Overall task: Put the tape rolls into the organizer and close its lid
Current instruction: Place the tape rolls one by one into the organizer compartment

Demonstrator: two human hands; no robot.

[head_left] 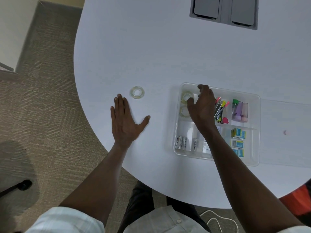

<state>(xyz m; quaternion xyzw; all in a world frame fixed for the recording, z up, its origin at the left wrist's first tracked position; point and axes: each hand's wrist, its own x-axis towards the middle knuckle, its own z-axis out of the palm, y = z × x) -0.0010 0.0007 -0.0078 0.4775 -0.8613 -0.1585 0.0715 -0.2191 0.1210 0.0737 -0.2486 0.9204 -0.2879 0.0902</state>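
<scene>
Desk [168,56]: white, rounded edge, one grey hatch with two flaps [223,11] set in at the far side.

Organizer [252,158]: one, clear plastic, divided into compartments, at the right of the desk. Its clear lid [286,132] lay open, flat on the desk to the right.

Tape rolls: three counted, all clear. One loose roll [137,92] lay flat on the desk, left of the organizer and well apart from it. Two rolls sat in the far-left compartment: a far one [185,97] and a near one [183,111], partly hidden by the hand.

Other contents: batteries [181,142] in the near-left compartment, at least four showing; a bundle of pens [221,110] with pink and yellow caps, number not clear; tubes [239,110] in the far-right compartment, about three; small blue boxes [238,140], at least four, in the near-right compartment.

Left hand [125,121]: flat on the desk, palm down, fingers spread, holding nothing, just near of the loose roll and not touching it.

Right hand [202,105]: over the far-left compartment, fingers curled, thumb at the far roll; whether it pinched that roll could not be told.
</scene>
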